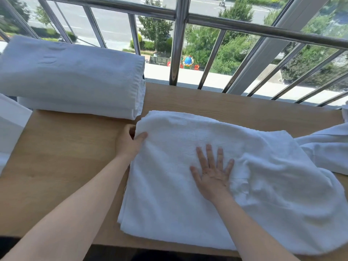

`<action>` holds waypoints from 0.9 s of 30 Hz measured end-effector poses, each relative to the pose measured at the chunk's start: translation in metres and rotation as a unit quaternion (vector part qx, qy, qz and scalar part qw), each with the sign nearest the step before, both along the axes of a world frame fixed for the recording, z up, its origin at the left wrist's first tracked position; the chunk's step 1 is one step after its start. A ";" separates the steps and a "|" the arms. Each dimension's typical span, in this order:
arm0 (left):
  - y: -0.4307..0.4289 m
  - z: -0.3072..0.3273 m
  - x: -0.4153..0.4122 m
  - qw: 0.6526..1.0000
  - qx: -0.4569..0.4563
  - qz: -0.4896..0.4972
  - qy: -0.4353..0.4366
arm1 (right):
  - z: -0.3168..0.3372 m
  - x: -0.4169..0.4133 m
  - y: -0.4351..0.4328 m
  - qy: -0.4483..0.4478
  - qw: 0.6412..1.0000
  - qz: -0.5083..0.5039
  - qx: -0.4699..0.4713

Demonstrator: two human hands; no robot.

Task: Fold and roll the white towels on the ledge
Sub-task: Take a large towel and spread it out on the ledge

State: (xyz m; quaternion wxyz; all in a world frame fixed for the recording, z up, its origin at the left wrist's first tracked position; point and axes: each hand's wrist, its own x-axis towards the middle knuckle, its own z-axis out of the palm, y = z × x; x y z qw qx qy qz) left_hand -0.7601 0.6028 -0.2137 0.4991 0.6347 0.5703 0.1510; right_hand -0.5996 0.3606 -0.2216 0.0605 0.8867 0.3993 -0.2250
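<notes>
Far left, the rolled towel [71,76] sits done by the railing [244,28]. Your left hand [130,142] pinches the far-left corner of the folded towel [169,194] on the ledge [56,157], thumb on top. Your right hand [212,172] lies flat w/ fingers spread, gripping nothing. Risk: the right side's bunched — roll now and it'll go lopsided, or snag the loose cloth [327,147] touching it.

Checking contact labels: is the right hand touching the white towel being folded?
Touching. Head view shows the right hand lying flat, fingers spread, palm down on the white towel, no gap visible.
</notes>
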 end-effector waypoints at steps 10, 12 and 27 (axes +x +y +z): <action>-0.066 -0.010 -0.071 0.995 -0.083 -0.037 0.036 | 0.000 -0.003 0.001 -0.006 1.000 -0.003 0.003; -0.066 -0.008 -0.074 0.997 -0.060 -0.021 0.035 | 0.001 -0.004 0.000 -0.004 1.000 -0.001 0.002; -0.149 -0.017 0.017 0.876 0.271 -0.369 0.150 | 0.027 0.007 -0.060 0.021 0.992 -0.010 0.121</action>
